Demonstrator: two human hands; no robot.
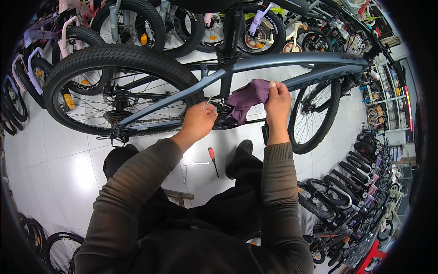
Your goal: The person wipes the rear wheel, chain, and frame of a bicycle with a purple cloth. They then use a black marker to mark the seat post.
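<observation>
The floor [61,176] is pale, shiny tile with thin seams. Just below the picture's center lie a red-handled screwdriver [213,158], an open-ended wrench [200,163] just left of it, and an L-shaped hex key [185,173] at lower left. A bicycle [296,58] stands across the upper half.

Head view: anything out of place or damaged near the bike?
No spill or clear damage shows around the bike. Mildly odd: a screwdriver, wrench and hex key lie loose on the floor between the person's feet, perhaps easily kicked.
</observation>
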